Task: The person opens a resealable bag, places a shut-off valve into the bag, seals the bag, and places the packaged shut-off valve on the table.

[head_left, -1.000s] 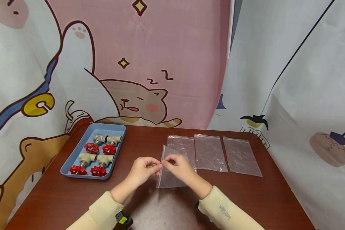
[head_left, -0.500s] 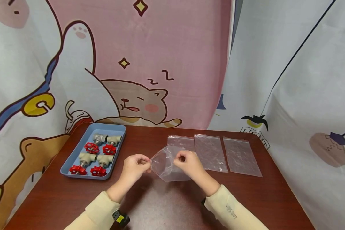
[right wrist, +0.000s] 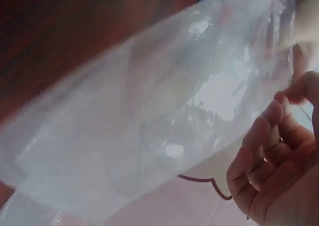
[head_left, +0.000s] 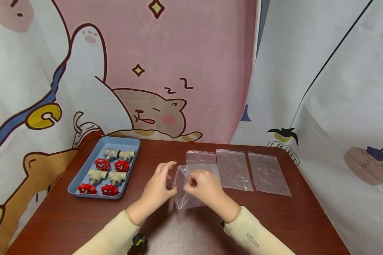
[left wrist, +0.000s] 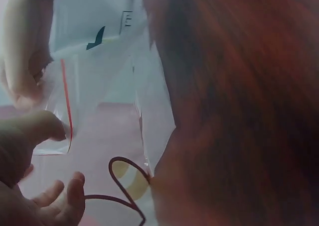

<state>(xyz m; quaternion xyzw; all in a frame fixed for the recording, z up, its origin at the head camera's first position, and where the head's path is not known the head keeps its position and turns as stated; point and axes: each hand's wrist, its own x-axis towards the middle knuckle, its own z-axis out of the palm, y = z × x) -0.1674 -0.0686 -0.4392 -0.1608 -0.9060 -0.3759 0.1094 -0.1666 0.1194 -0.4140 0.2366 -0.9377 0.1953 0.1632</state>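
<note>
A clear zip-lock bag (head_left: 195, 202) is held up over the table, its mouth parted and facing left. The right hand (head_left: 205, 187) pinches the bag's rim between thumb and index finger. In the right wrist view the bag (right wrist: 124, 131) stretches away from those fingertips. The left hand (head_left: 157, 186) is spread at the bag's mouth, thumb and fingers apart. Its thumb (left wrist: 47, 126) lies against the bag beside the red zip line in the left wrist view; whether it presses there I cannot tell.
At left, a blue tray (head_left: 71, 189) bears several valves with red handwheels (head_left: 110, 190). Three more clear bags lie flat at the back right: a partly covered one (head_left: 201, 156), a middle one (head_left: 234, 170) and a right one (head_left: 268, 173). Printed cloth hangs behind the brown table (head_left: 51, 219).
The hands have drawn the bag's mouth apart. The left hand, which pinched the rim before, has let go and spread its fingers. The right hand has kept its pinch.
</note>
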